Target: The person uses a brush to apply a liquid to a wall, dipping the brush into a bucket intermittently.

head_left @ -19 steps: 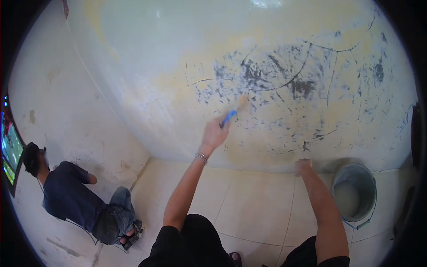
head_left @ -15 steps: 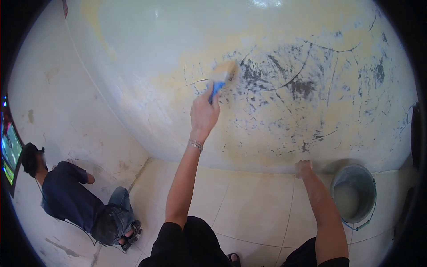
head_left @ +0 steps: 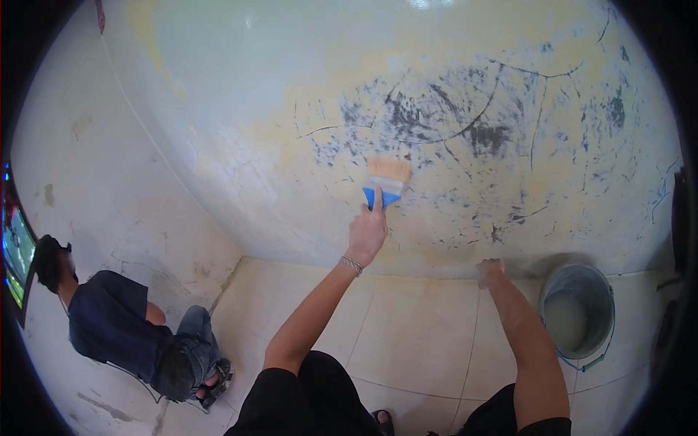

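Note:
My left hand (head_left: 368, 234) grips a wide flat paintbrush (head_left: 386, 182) with a blue handle and pale bristles. An index finger lies along the handle, and the bristles point up against the wall (head_left: 240, 138). Around the brush the wall is yellowish, with dark scuffed patches and long cracks above and to the right. My right hand (head_left: 491, 271) is closed low by the wall's foot, left of the bucket. Whatever its fingers may hold is hidden.
A grey bucket (head_left: 578, 311) with pale cloudy liquid stands on the tiled floor (head_left: 414, 327) at right. To the left, a person in a dark shirt (head_left: 116, 320) crouches facing the side wall. A lit screen (head_left: 16, 243) is at the far left edge.
My left hand has swept the brush down and slightly right, from the dark patch to the yellowish area below it. My right hand has shifted only slightly.

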Demonstrator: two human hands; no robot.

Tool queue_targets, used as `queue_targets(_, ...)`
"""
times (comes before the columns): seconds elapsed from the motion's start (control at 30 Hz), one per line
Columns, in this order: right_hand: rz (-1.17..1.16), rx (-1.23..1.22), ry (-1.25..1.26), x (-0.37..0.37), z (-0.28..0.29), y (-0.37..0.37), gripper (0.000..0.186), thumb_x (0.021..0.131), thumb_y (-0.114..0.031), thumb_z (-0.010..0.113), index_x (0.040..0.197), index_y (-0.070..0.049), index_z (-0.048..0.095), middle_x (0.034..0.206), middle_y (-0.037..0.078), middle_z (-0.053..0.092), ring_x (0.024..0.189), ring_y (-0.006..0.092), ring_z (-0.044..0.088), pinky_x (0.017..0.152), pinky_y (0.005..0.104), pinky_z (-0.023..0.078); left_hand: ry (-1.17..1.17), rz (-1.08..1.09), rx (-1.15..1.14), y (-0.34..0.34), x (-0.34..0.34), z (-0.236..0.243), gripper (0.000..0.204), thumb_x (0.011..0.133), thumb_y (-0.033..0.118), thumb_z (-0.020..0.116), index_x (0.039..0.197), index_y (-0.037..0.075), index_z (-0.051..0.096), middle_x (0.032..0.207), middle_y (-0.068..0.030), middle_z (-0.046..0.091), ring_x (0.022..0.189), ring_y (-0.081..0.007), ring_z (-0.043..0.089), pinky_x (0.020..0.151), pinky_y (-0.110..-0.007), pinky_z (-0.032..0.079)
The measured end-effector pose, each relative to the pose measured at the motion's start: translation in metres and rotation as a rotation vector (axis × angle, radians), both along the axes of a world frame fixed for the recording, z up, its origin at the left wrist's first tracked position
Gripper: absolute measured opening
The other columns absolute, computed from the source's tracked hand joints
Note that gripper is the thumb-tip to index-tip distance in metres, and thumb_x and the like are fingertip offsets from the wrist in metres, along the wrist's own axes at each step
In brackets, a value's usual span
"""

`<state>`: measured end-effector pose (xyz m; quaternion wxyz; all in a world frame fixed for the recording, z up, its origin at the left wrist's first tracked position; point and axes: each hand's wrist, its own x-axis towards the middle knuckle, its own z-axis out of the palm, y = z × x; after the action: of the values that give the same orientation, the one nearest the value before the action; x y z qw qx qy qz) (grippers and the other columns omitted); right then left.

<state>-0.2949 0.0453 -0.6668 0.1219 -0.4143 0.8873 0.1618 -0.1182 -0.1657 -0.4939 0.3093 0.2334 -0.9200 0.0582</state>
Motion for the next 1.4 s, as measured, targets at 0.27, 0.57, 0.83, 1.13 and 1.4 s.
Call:
queue_targets(0.27, 0.015, -0.001, 0.041, 0.007, 0.015, -0.007, 0.027, 0.070, -0.022, 0.065, 0.096, -0.016, 0.064, 0.093, -0.001, 0.064, 0.086, 0.0156, 0.062, 0.056, 0.0338, 0.053, -0.470, -0.140, 0.352, -0.011, 0.029, -0.063, 0.040, 0.083, 0.024, 0.051, 0.119, 0.007, 0.048, 0.086, -0.0225, 0.060, 0.076, -0.0411, 0.058, 0.068, -0.048, 0.047)
queue_targets(0.57, -0.026, 0.003, -0.019, 0.007, 0.015, -0.003, 0.024, 0.072, -0.018, 0.064, 0.096, -0.015, 0.065, 0.095, -0.001, 0.064, 0.084, 0.0164, 0.063, 0.056, 0.0337, 0.052, -0.129, -0.261, 0.282, 0.022, 0.004, 0.039, 0.037, 0.081, 0.024, 0.053, 0.113, 0.006, 0.055, 0.078, -0.0215, 0.060, 0.073, -0.0389, 0.059, 0.067, -0.046, 0.047)
queue_targets(0.83, -0.014, 0.023, -0.011, 0.006, 0.000, -0.002, 0.025, 0.072, -0.018, 0.064, 0.097, -0.015, 0.065, 0.096, 0.000, 0.064, 0.083, 0.0161, 0.063, 0.055, 0.0333, 0.052, 0.247, -0.136, -0.069, 0.045, -0.018, 0.102, 0.044, 0.087, 0.021, 0.049, 0.128, 0.006, 0.042, 0.069, -0.0212, 0.054, 0.060, -0.0372, 0.056, 0.055, -0.045, 0.045)
queue_targets(1.13, -0.019, -0.006, 0.012, -0.001, 0.005, 0.009, 0.028, 0.071, -0.019, 0.064, 0.099, -0.017, 0.064, 0.099, -0.001, 0.063, 0.088, 0.0161, 0.062, 0.055, 0.0330, 0.054, -0.008, -0.138, 0.054, 0.037, -0.018, -0.006, 0.052, 0.087, 0.022, 0.048, 0.133, 0.008, 0.031, 0.074, -0.0258, 0.053, 0.060, -0.0408, 0.055, 0.053, -0.048, 0.046)
queue_targets(1.4, 0.021, -0.073, -0.368, 0.018, 0.021, -0.015, 0.052, 0.063, -0.047, 0.067, 0.102, -0.012, 0.061, 0.100, 0.004, 0.062, 0.093, 0.0191, 0.060, 0.078, 0.0355, 0.049, -0.201, -0.439, 0.327, 0.024, -0.007, -0.074, 0.048, 0.088, 0.024, 0.047, 0.129, 0.004, 0.034, 0.073, -0.0204, 0.056, 0.055, -0.0325, 0.057, 0.050, -0.042, 0.047)
